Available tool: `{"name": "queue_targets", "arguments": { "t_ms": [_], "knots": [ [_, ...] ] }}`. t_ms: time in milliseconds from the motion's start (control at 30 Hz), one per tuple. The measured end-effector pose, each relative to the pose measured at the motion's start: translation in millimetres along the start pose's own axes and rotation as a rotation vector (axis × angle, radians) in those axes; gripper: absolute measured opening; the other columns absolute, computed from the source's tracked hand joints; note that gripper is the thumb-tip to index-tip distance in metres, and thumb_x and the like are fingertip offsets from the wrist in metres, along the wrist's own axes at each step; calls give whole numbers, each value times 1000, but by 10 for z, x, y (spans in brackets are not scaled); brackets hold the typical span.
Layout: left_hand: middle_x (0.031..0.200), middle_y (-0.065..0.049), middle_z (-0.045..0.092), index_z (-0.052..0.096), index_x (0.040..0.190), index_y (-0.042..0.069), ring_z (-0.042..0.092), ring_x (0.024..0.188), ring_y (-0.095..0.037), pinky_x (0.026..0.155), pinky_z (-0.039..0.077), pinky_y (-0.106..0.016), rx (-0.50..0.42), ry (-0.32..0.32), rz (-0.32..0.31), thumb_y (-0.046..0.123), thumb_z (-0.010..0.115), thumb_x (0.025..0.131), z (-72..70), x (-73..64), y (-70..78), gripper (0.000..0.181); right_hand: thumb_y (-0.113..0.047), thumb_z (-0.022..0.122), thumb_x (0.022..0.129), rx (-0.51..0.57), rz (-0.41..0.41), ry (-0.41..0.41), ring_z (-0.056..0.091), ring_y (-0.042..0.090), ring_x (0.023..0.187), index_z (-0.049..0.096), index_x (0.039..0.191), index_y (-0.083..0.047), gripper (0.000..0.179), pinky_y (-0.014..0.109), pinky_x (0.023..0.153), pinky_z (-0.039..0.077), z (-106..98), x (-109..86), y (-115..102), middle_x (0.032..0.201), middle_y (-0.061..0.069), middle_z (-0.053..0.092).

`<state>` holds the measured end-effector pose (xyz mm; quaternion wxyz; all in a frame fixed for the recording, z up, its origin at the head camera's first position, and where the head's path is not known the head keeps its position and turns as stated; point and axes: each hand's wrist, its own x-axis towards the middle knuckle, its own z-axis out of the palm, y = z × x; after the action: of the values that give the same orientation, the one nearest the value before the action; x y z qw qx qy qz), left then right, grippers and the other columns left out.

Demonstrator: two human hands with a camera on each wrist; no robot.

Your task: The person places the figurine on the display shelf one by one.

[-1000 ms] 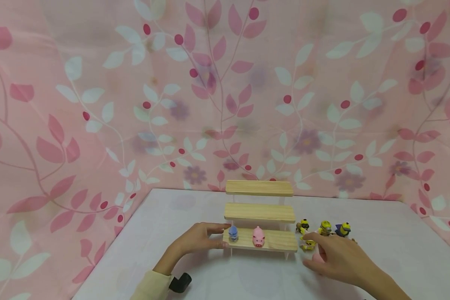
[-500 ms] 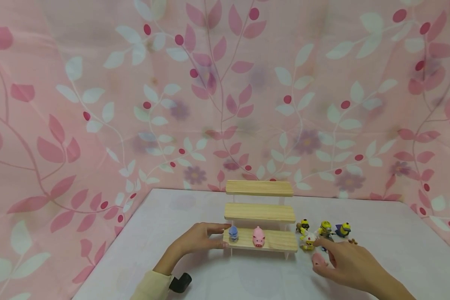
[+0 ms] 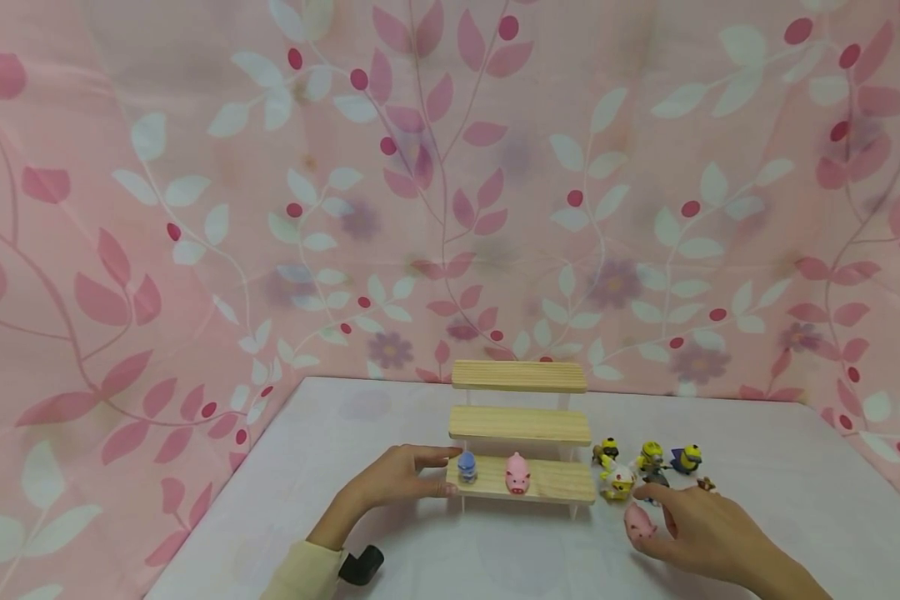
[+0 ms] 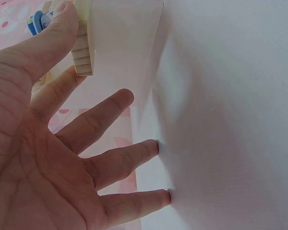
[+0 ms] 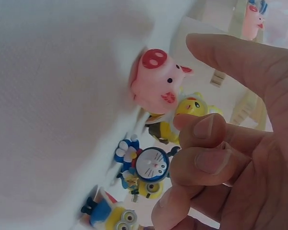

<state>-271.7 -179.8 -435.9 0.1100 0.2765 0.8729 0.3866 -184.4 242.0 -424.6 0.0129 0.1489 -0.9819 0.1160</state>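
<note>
My left hand [image 3: 401, 479] holds the left end of the lowest wooden board of a three-tier display shelf [image 3: 555, 481], thumb and index finger at its corners. In the left wrist view, the other fingers [image 4: 122, 165] are spread. On that board stand a small blue-capped figurine [image 3: 467, 467] and a pink pig figurine [image 3: 517, 475]. At right, a second pink pig [image 3: 638, 522] sits on the table between the spread thumb and index finger of my right hand [image 3: 708, 533]. In the right wrist view, a gap shows between the thumb and this pig [image 5: 156, 81]; nothing is gripped.
Several figurines cluster right of the shelf: a white-and-yellow one [image 3: 617, 481], a caped yellow one [image 3: 687, 459], other yellow ones [image 3: 651, 456], and a blue cat figurine [image 5: 152, 164]. The two upper boards [image 3: 520, 423] rise behind. A black object [image 3: 362, 567] sits by the left wrist.
My right hand has shifted slightly right, uncovering more of the loose pig and the figurines behind it. The left hand and the shelf have kept their place.
</note>
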Motion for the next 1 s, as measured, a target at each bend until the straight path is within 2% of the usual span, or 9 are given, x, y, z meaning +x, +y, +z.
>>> {"name": "queue_targets", "arguments": {
  "t_ms": [367, 700, 1000],
  "knots": [
    [137, 5, 59, 60, 138, 27, 61, 119, -21, 99, 46, -51, 4, 6, 1, 42, 77, 85, -1, 2, -15, 58, -57, 82, 69, 51, 89, -132, 40, 8, 51, 67, 114, -22, 58, 24, 46, 27, 58, 86, 74, 60, -9, 47],
    [136, 4, 59, 60, 138, 27, 61, 118, -21, 99, 45, -51, 6, 9, 2, 42, 77, 85, -3, 5, -4, 57, -54, 84, 67, 21, 126, -152, 42, 13, 57, 67, 109, -26, 53, 29, 50, 31, 90, 125, 72, 64, -7, 47],
    [136, 5, 59, 60, 138, 27, 61, 119, -21, 99, 45, -52, 10, 7, -2, 41, 78, 85, 1, 3, -3, 58, -49, 86, 68, 37, 141, -164, 43, 15, 60, 68, 103, -25, 46, 30, 52, 32, 129, 152, 80, 65, -5, 48]
  ]
}}
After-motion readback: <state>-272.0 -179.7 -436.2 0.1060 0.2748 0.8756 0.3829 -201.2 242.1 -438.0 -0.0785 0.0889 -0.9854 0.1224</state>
